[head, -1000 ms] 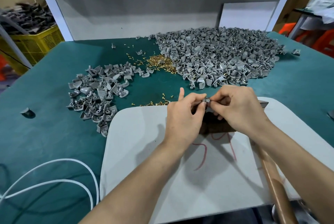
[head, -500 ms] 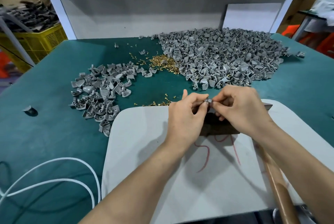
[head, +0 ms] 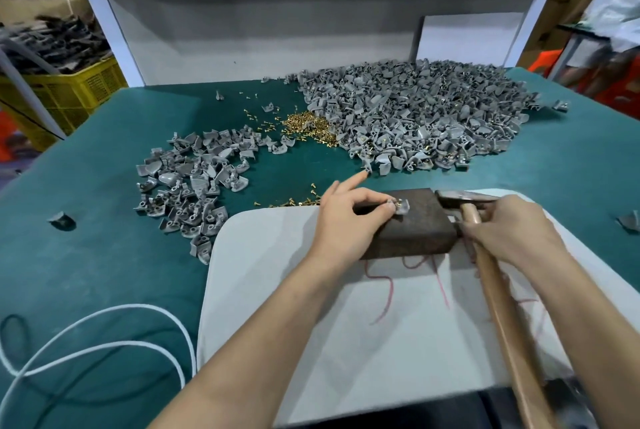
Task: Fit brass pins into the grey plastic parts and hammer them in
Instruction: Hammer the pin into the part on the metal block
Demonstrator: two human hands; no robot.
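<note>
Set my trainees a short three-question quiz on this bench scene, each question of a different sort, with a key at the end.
1. True or false: the left hand pinches a grey part on top of the dark block.
2. What does the right hand grip? A) the hammer B) a screwdriver C) a pair of pliers
3. Fill in: the golden heap beside the larger pile of grey parts is made up of brass ____.

Key: 1 true; 2 A; 3 pins.
</note>
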